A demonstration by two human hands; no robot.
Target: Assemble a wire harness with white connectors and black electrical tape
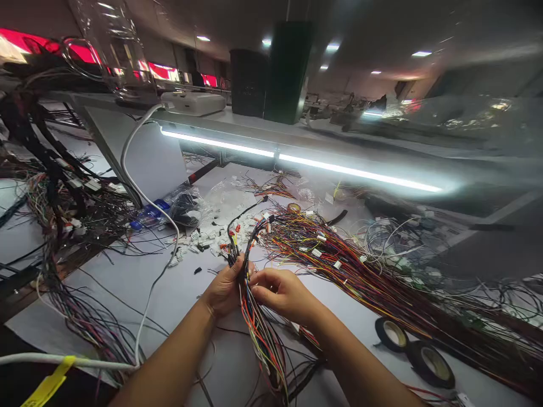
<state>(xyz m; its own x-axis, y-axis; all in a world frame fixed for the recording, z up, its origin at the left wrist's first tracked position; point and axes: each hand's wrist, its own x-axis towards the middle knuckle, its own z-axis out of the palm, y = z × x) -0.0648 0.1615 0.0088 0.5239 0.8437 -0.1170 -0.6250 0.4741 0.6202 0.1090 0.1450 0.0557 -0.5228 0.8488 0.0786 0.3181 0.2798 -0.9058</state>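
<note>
Closest, at lower left, a yellow tag (47,387) wraps a white cable (102,362); any writing on it is too blurred to read. Both forearms reach forward from the bottom edge, angled inward toward each other. Between them, over the white table (182,305), is the wire bundle (265,345), its red, white, black and yellow strands fanned loosely below the hands and gathered tighter above. The left hand (224,291) grasps it, thumb pointing up along the strands. The right hand (280,288) bends its fingers and thumb in against the bundle's right side; whether they pinch a strand I cannot tell. Right of them sit black tape rolls (414,357). Beyond lie white plugs (197,243) and a long wire pile (339,271), under a lit tube (360,169).
</note>
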